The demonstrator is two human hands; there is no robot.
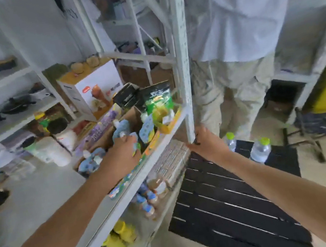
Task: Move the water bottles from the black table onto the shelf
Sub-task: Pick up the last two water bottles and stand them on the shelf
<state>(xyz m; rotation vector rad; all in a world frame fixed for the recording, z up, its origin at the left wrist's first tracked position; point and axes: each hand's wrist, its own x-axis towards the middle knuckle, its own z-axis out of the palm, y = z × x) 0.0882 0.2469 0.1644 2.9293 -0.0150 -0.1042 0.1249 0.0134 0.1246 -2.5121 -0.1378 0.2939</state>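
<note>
Two clear water bottles with lime-green caps stand on the far part of the black slatted table [230, 202]: one bottle [231, 141] close to the shelf post, the other bottle [260, 150] further right. My right hand [205, 144] is stretched out at the foot of the white shelf post, just left of the nearer bottle, with nothing in it. My left hand [123, 152] lies on the middle shelf board [126, 195], its fingers curled against blue-and-green pouches; blur hides whether it grips one.
The white metal shelf [183, 60] is crowded with boxes, snack bags and pouches, with small bottles and yellow items on the lower level. A person in a white shirt and beige trousers [238, 90] stands right behind the table. A dark folding stool [316, 126] stands to the right.
</note>
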